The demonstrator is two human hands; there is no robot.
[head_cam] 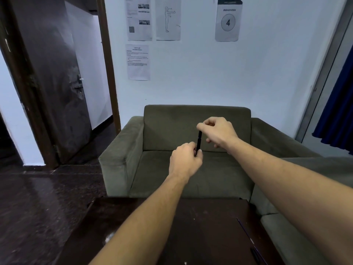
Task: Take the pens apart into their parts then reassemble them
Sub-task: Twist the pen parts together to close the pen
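I hold a black pen (199, 140) nearly upright in the air, above the far edge of the dark table (200, 226). My left hand (186, 161) grips its lower end with closed fingers. My right hand (217, 131) pinches its top end between thumb and forefinger. A faint joint shows partway up the barrel. On the table's right side lie a thin dark refill (245, 231) and another dark pen part (255, 254) near the bottom edge; both are dim and hard to make out.
A grey-green sofa (133, 169) stands behind the table, and a second seat (282, 236) runs along the right. At the left are a dark glossy floor (38, 207) and an open door (57, 92). Papers hang on the white wall (191, 73).
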